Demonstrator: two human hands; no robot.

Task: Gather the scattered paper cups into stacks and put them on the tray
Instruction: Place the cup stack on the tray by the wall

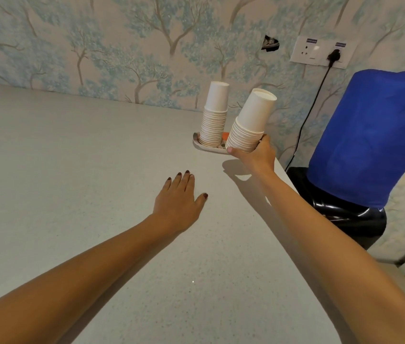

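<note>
Left hand (179, 202), counter (72, 170), held cups (251, 125), blue cover (370, 135)

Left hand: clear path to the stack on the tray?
Likely yes. The left hand lies open on the counter, bare surface between it and the standing stack on the tray. The right hand holds a tilted stack further right.

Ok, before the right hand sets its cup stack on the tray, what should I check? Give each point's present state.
The right hand grips the held stack of paper cups at its lower end: ok.
The held stack is upright: not ok, it leans right.
The other cup stack stands upright on the tray: ok.
Free room on the tray beside it: cannot tell, the held stack hides it.
The left hand is open and apart from the tray: ok.
</note>
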